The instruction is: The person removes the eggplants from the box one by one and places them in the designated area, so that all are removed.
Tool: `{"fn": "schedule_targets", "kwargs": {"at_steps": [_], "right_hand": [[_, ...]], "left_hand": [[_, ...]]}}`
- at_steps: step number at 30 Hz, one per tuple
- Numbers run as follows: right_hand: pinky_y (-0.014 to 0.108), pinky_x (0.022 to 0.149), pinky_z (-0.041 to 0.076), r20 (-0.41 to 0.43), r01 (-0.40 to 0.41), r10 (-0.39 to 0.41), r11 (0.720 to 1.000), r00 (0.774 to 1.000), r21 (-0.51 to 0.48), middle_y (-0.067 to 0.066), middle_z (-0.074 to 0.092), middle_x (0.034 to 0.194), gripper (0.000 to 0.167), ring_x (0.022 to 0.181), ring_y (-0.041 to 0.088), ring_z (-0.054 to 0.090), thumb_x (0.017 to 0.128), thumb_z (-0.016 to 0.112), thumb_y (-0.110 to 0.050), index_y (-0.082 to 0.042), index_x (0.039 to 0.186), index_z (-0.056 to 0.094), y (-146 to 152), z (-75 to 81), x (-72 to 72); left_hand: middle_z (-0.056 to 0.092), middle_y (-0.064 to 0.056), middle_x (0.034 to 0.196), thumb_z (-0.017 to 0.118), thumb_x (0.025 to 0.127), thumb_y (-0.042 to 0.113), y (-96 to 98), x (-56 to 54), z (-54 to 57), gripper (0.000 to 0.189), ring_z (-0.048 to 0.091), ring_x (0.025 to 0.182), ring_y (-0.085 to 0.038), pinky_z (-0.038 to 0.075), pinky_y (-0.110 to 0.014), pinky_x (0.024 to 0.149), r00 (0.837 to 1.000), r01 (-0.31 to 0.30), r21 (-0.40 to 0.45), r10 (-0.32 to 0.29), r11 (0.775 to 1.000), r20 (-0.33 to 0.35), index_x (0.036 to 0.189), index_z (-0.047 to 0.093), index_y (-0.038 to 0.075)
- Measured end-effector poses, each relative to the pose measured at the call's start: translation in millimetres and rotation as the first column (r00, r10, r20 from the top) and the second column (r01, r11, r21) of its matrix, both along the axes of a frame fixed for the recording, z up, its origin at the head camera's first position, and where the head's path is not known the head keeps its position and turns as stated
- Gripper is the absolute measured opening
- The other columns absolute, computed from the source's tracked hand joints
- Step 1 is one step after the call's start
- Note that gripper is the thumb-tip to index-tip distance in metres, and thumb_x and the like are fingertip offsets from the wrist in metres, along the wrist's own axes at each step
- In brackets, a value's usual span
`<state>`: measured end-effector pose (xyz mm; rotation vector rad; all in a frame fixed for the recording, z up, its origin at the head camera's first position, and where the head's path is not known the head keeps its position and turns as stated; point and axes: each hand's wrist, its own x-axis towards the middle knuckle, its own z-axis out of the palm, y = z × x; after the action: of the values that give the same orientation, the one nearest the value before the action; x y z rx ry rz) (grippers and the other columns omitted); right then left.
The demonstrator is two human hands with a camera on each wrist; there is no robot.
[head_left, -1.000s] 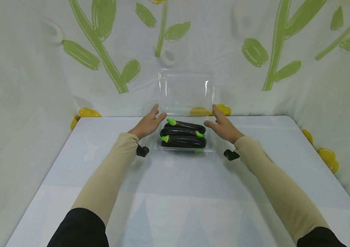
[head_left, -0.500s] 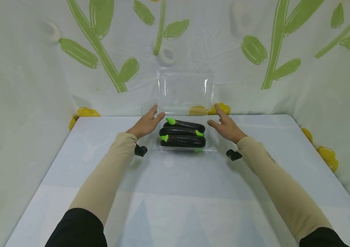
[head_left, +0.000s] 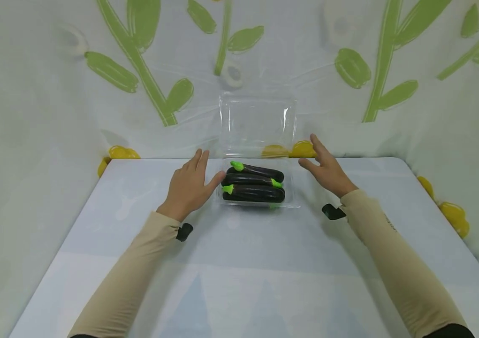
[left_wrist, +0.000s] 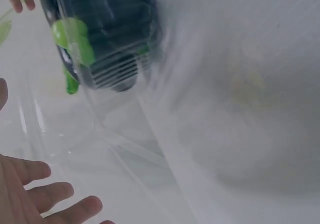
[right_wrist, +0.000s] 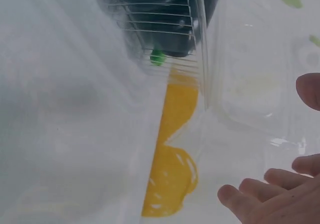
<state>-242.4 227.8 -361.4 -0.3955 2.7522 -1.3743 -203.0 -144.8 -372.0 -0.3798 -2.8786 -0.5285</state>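
Note:
Several dark eggplants (head_left: 254, 193) with bright green stem ends lie stacked in a clear plastic clamshell container (head_left: 294, 188) near the table's far edge. Its hinged lid (head_left: 258, 124) stands raised behind them. At the container's left side is my left hand (head_left: 188, 190), fingers spread; the thumb tip overlaps the rim in the head view, and I cannot tell whether it touches. To the right of the container, apart from it, my right hand (head_left: 328, 171) has its fingers extended. The right wrist view shows that hand (right_wrist: 280, 194) holding nothing, beside the container's ribbed wall.
The container stands on a pale blue and white table (head_left: 239, 281) with faint printed shapes. A whitish curtain (head_left: 32, 117) with green plant prints surrounds the table on the back and sides. Yellow flower prints (head_left: 454, 218) show along its lower edge.
My left hand has drawn back toward me and turned so its back shows more. My right hand has moved right, away from the container. The container and eggplants have stayed put.

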Motion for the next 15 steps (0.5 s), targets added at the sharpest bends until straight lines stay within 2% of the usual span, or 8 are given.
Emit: {"fn": "schedule_targets", "kwargs": {"at_steps": [3, 7, 15], "right_hand": [[0.062, 0.117, 0.022, -0.027, 0.002, -0.002, 1.0, 1.0, 0.019, -0.011, 0.002, 0.168, 0.084, 0.151, 0.042, 0.019, 0.103, 0.057, -0.044, -0.03, 0.164, 0.002, 5.0, 2.4, 4.3], [0.065, 0.115, 0.026, -0.061, -0.009, 0.013, 0.998, 0.998, 0.068, -0.01, 0.004, 0.168, 0.082, 0.147, 0.048, 0.025, 0.103, 0.058, -0.044, -0.035, 0.163, 0.003, 6.5, 2.0, 9.8], [0.058, 0.118, 0.025, -0.145, -0.102, 0.118, 0.988, 0.982, 0.114, -0.002, 0.014, 0.169, 0.079, 0.151, 0.038, 0.023, 0.103, 0.061, -0.036, -0.024, 0.165, 0.013, -4.8, 3.6, 17.7]], "left_hand": [[0.025, -0.019, 0.165, 0.035, 0.099, 0.072, -0.4, 14.3, 2.1, 0.091, 0.038, 0.143, -0.043, 0.035, -0.061, 0.108, 1.0, 0.011, -0.001, -0.012, 1.0, -0.018, 0.161, 0.023, 0.006], [0.025, -0.015, 0.165, 0.033, 0.099, 0.073, -1.6, 24.9, 4.2, 0.092, 0.037, 0.144, -0.04, 0.035, -0.06, 0.109, 1.0, 0.023, -0.012, -0.023, 1.0, -0.008, 0.162, 0.023, 0.007], [0.028, -0.01, 0.165, 0.035, 0.098, 0.074, 2.6, 38.8, -2.8, 0.091, 0.032, 0.148, -0.036, 0.034, -0.056, 0.111, 0.996, 0.069, -0.073, -0.065, 0.995, 0.058, 0.16, 0.03, 0.006]]}}
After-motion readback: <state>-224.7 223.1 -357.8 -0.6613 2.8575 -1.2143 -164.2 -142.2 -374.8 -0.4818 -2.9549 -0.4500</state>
